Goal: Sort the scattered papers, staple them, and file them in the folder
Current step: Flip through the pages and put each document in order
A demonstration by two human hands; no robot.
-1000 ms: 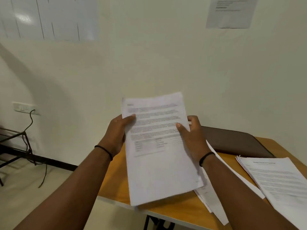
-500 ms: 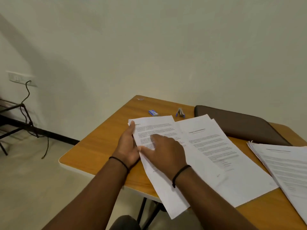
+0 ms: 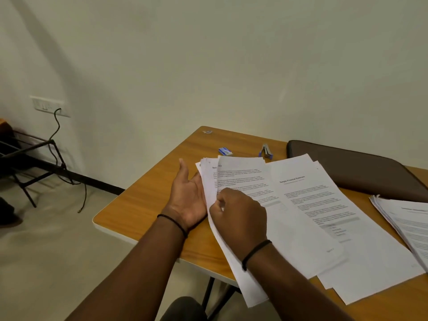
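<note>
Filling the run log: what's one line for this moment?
phase: sorting | right hand: pinches sheet of left stack | left hand: open beside stack | stapler: untouched | folder: closed

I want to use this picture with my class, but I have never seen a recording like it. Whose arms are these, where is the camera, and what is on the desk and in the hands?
There is no machine here: a person wears a wide-angle camera on the head, so you look forward and down along their own two arms. The left hand lies open, palm turned up, against the left edge of a stack of printed papers. The right hand is curled on top of that stack and seems to pinch a sheet's edge. Beside it lies a sheet headed as a financial statement, and another pile sits at the far right. Behind the papers on the wooden table are a small blue box, a stapler and a dark brown folder.
</note>
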